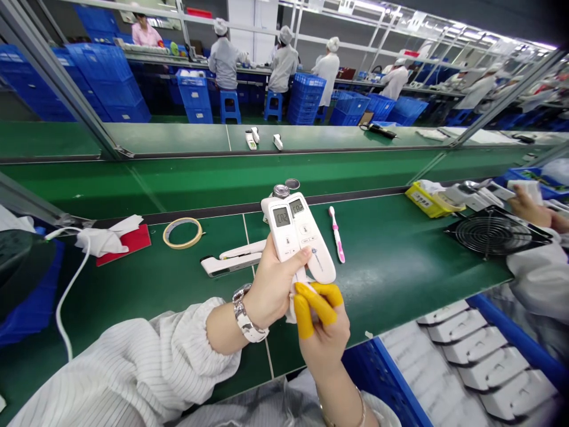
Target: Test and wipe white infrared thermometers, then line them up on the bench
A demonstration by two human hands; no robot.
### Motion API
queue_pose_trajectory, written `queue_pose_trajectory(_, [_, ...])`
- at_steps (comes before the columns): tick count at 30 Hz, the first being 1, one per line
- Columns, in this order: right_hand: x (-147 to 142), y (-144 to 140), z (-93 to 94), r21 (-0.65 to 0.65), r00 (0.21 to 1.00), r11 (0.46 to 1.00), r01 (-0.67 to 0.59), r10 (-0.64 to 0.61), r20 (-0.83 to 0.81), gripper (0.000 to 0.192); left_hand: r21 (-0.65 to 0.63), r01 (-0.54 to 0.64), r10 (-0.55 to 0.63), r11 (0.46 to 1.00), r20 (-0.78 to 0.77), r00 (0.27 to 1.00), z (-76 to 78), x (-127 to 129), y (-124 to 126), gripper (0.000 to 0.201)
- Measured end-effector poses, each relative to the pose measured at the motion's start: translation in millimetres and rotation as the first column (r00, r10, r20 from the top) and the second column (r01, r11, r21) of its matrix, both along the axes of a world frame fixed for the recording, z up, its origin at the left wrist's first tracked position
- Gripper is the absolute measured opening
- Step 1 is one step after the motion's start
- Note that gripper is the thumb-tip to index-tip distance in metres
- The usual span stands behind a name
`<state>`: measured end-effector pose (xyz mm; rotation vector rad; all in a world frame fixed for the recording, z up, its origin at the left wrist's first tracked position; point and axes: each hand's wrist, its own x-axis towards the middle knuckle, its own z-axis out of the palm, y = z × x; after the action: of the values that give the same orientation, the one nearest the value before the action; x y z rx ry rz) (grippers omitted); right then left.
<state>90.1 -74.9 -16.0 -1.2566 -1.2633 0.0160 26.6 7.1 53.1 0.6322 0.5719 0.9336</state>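
Note:
Two white handheld thermometers with small grey displays, one on the left (281,228) and one on the right (323,264), lie side by side in my left hand (269,284). Its thumb presses across their fronts. My right hand (323,332) wears yellow finger covers and pinches a white cloth (291,311) against the thermometers' lower ends. Part of the cloth is hidden by the fingers. Behind the displays stands a small round metal container (281,191) with its lid (292,184) up. More white thermometers (233,261) lie on the green table left of my hands.
A pink-and-white toothbrush (336,234) lies to the right, a tape roll (182,233) to the left. Further right are a yellow bin (427,201), a black fan (493,232) and a co-worker's hands (533,207). A blue crate (391,370) of white devices stands below the table edge.

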Motion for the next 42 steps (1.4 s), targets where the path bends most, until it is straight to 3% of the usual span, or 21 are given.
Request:
queue_pose_trajectory(4, [-3, 10, 0.5, -0.058, 0.908, 0.994, -0.094, 0.062, -0.415, 0.027, 0.004, -0.03, 0.03, 1.0, -0.007, 1.0, -0.6, 2, -1, 0.037])
queue_pose_trajectory(7, [-6, 16, 9.0, -0.084, 0.809, 0.975, -0.207, 0.122, -0.576, 0.031, 0.02, -0.041, 0.041, 0.999, 0.008, 0.999, -2.5, 3, -1, 0.036])
queue_pose_trajectory(10, [-6, 18, 13.3, -0.145, 0.807, 0.964, -0.223, 0.099, -0.582, 0.041, 0.032, -0.036, 0.035, 0.999, 0.025, 0.999, -4.1, 4, -1, 0.035])
queue_pose_trajectory(15, [8, 14, -1.4, -0.229, 0.909, 0.973, -0.032, -0.067, -0.411, 0.018, -0.028, -0.019, 0.021, 0.999, 0.059, 0.998, -3.1, 4, -3, 0.042])
queue_pose_trajectory(18, [18, 16, -8.2, -0.293, 0.885, 0.956, 0.009, -0.144, -0.443, 0.02, -0.075, -0.017, 0.019, 0.997, 0.036, 0.999, -0.8, 3, -3, 0.039])
queue_pose_trajectory(20, [20, 18, -6.8, -0.267, 0.807, 0.963, -0.042, -0.124, -0.577, 0.023, -0.078, -0.016, 0.018, 0.997, 0.034, 0.999, 0.4, 3, -3, 0.038])
queue_pose_trajectory(23, [11, 18, 2.0, -0.142, 0.58, 0.972, -0.189, -0.006, -0.815, 0.019, -0.067, -0.054, 0.058, 0.996, 0.05, 0.997, -0.1, 3, 0, 0.041])
queue_pose_trajectory(25, [1, 17, 8.7, -0.055, 0.426, 0.953, -0.297, 0.081, -0.901, 0.019, -0.056, -0.079, 0.083, 0.995, 0.066, 0.994, -1.8, 3, 1, 0.041])
queue_pose_trajectory(27, [-9, 15, 12.9, 0.008, 0.359, 0.931, -0.366, 0.149, -0.921, 0.023, -0.049, -0.086, 0.089, 0.995, 0.068, 0.994, -3.7, 3, 2, 0.041])
queue_pose_trajectory(33, [-11, 16, 11.7, -0.009, 0.537, 0.929, -0.37, 0.206, -0.818, 0.051, -0.022, -0.072, 0.073, 0.997, 0.022, 0.997, -3.6, 2, -3, 0.039])
queue_pose_trajectory(39, [-1, 12, 14.9, 0.001, 0.583, 0.904, -0.427, 0.276, -0.764, 0.049, -0.027, -0.046, 0.047, 0.999, 0.048, 0.998, -1.2, 1, -5, 0.041])
queue_pose_trajectory(42, [1, 11, 19.6, -0.003, 0.553, 0.89, -0.456, 0.281, -0.784, 0.055, -0.025, -0.049, 0.049, 0.999, 0.027, 0.998, -1.2, 1, -7, 0.041])
